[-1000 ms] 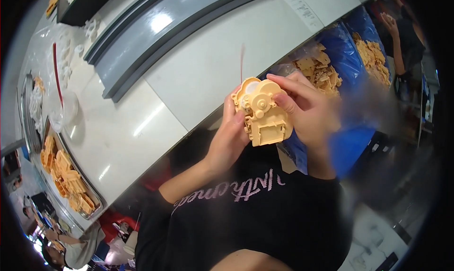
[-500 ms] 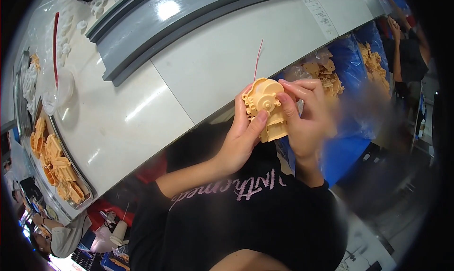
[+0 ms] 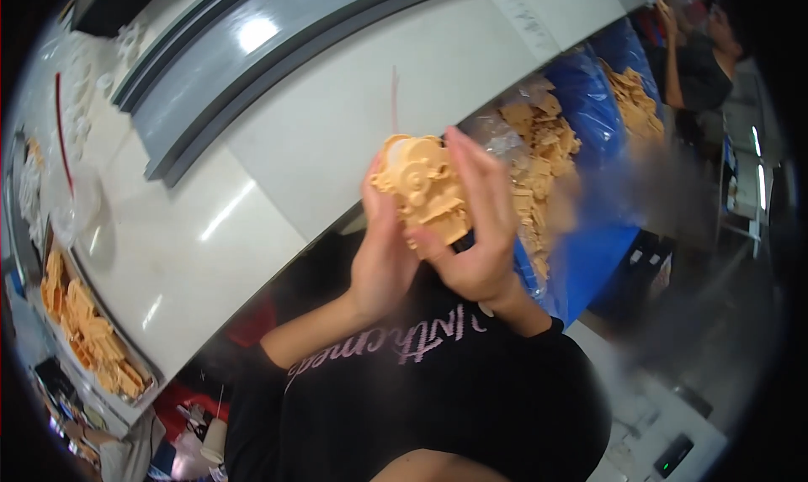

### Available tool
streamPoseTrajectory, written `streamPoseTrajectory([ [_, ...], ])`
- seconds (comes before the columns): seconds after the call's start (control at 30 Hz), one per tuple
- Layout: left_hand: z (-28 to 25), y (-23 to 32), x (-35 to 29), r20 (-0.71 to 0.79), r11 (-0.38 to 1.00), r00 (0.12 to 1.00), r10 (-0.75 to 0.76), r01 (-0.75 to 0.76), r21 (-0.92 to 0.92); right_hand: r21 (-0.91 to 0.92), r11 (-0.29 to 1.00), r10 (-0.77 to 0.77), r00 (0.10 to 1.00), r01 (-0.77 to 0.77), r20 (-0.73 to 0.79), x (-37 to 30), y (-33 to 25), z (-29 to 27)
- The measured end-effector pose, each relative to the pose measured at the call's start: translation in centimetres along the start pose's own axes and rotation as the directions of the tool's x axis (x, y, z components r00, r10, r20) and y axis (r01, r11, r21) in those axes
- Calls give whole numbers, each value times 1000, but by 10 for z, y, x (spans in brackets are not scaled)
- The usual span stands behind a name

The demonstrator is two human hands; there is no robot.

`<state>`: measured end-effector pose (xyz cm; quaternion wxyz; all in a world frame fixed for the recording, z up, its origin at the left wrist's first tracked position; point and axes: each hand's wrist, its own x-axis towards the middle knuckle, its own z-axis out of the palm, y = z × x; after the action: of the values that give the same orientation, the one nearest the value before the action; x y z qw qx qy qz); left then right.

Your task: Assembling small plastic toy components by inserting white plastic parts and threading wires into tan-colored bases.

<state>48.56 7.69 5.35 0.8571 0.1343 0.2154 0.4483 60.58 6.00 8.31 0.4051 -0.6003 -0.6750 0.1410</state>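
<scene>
Between my two hands, in front of my chest and just off the table edge, is a yellow-orange moulded plastic housing (image 3: 421, 179) with a round raised face and small lugs. A thin pink-red wire (image 3: 395, 99) sticks up from its top. My left hand (image 3: 380, 259) grips the housing along its left side and underneath. My right hand (image 3: 481, 230) is closed round its right side, fingers up along the edge and thumb low on the front. Motion blurs the housing's finer details, and its back is hidden.
A grey curved conveyor rail (image 3: 252, 61) runs along the white table (image 3: 210, 263). At left, a metal tray (image 3: 156, 379) holds similar plastic parts, near a clear cup (image 3: 80, 217) with a red stick. On the right, blue-lined bins (image 3: 589, 95) hold many parts; a co-worker (image 3: 703, 74) stands beyond.
Both hands have shifted left with the housing, which is now tilted differently. My right hand has moved from fingering its upper edge to wrapping its side. The whole view has swung somewhat.
</scene>
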Motion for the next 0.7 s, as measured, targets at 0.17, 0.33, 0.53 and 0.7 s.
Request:
streamPoseTrajectory([
  [0.17, -1, 1, 0, 102, 999, 995, 14, -9, -50, -28, 999, 28, 999, -27, 45, -2, 0, 0],
  [0.33, 4, -3, 0, 112, 998, 993, 45, -39, -54, -40, 999, 23, 1000, -22, 17, -2, -1, -4],
  [0.53, 2, -3, -1, 157, 996, 984, 84, -76, -56, -26, 999, -25, 1000, 25, -5, -2, -4, -3],
  [0.7, -2, -2, -2, 174, 998, 982, 68, -65, -26, -87, 995, -41, 998, 44, 40, -1, -3, 0],
])
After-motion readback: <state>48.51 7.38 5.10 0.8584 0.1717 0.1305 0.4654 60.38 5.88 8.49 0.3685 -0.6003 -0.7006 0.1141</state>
